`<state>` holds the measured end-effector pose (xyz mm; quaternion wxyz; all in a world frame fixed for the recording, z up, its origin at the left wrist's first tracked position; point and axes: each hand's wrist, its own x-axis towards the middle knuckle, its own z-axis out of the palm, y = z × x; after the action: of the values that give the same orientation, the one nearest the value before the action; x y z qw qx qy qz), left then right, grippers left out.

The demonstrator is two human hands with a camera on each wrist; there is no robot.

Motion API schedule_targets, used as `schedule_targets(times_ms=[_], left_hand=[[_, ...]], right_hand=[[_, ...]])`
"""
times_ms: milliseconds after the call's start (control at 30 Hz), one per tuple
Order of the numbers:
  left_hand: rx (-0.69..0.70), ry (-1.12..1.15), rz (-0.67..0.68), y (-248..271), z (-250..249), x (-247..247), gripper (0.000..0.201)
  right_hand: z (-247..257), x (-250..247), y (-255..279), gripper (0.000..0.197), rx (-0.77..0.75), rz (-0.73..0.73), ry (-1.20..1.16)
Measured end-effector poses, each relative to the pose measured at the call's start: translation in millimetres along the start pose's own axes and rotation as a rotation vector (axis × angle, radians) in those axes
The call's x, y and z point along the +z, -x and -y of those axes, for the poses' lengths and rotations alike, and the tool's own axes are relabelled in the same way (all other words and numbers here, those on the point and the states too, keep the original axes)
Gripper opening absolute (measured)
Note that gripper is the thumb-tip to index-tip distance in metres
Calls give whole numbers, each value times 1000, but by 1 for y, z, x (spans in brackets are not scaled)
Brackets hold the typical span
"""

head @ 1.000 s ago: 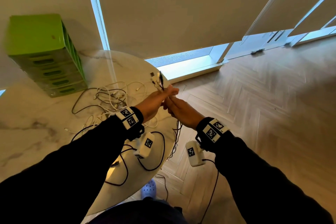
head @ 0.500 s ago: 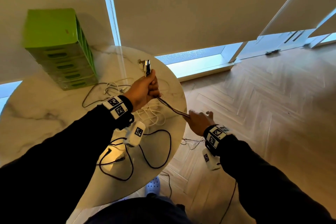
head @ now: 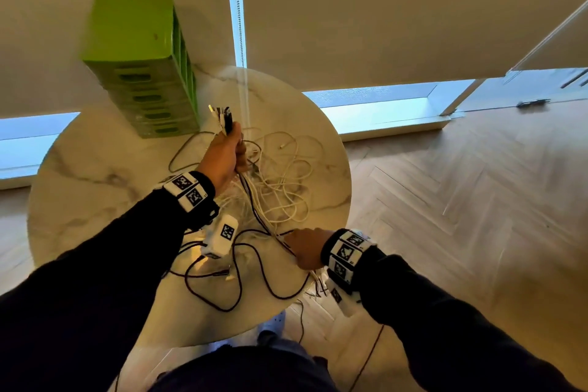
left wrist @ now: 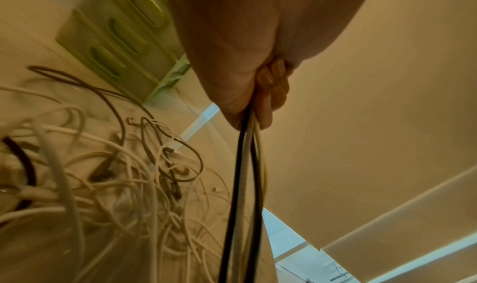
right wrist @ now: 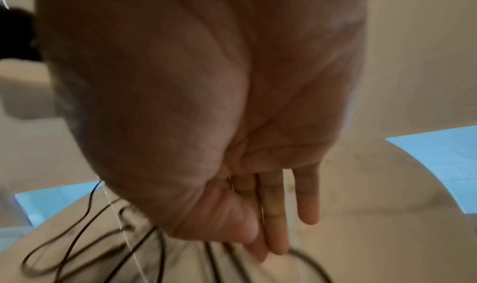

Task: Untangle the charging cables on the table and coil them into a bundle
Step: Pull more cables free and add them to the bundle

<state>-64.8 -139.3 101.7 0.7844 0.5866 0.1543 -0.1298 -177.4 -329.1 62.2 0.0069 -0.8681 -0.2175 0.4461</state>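
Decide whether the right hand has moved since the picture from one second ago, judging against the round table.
Yes. The right hand was beside the left hand past the table's far edge; now it is nearer the person, at the round table's near edge.

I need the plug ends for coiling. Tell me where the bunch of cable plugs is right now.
In the head view the cable plugs stick up out of the left hand, above the far part of the round table, just right of the green box.
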Motion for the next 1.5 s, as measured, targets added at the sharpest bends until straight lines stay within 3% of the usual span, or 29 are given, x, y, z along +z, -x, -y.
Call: schedule_targets(times_ms=[100,233,433,567,633,833,967,1033,1133,1267,1400,1500], left_hand=[[-6,24,-52,-10,0,-14,41],[-9,-50,-102,-23,5,-19,42],[-44,-158,-137,-52,19,-17,40],[-57,-187,-116,-63,23,-16,37],[-58,-213,-124,-67,25,-17,36],[-84,-192,-149,-70,32,-25,35],[-98,-182,-144,-69,32,-29,36],[-104,-181,-141,-68,33,-32,38],[-107,-172,-135,-68,33,-34,39],[-108,-121,-122,-64,25,-27,38],[-128,11,-116,-61,17,-19,38],[-146,186,-127,-54,9,-16,32]], right_hand=[[-26,-48,-6,31,-99,-37,27],[-64,-112,-35,18,-83,-203,-43],[-103,-173,-130,26,-6,-342,-154],[-119,-184,-189,58,78,-324,-140],[-124,-186,-210,63,90,-326,-65],[-121,-178,-236,33,5,-552,305],[-125,-182,-232,32,-22,-485,337],[-131,-193,-225,29,-26,-436,197],[-140,-214,-209,34,78,-488,-22],[-132,-233,-180,31,220,-722,-439],[-85,-241,-145,8,41,-841,-1143],[-33,-227,-105,8,-233,-780,-1357]])
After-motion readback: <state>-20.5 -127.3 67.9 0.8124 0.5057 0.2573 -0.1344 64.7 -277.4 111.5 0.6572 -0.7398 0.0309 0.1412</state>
